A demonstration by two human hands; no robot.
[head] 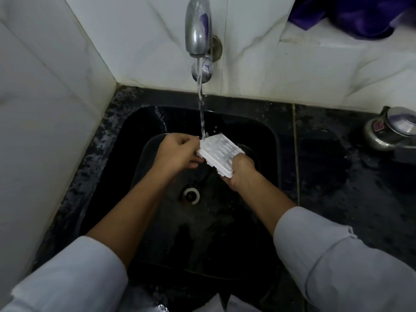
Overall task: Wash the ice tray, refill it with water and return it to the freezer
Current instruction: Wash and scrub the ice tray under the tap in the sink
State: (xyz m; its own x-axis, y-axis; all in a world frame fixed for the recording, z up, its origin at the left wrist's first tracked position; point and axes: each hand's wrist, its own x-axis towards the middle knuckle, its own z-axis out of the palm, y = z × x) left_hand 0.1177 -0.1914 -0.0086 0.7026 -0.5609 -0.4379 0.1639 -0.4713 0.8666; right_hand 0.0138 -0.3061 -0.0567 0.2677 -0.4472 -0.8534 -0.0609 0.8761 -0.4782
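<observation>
Your left hand (pixel 174 152) pinches white ice tray (pixel 219 152) end, right hand (pixel 239 172) grips other end; tap (pixel 198 28) water hits tray over black sink (pixel 108 167).

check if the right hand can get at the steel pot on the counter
Not freely: the right hand grips the ice tray. The way across to the steel pot looks open, though.

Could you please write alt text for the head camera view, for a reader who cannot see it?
Both hands hold a white ice tray under the stream from the tap, above a black sink. The left hand pinches one end, the right hand grips the other.
</observation>
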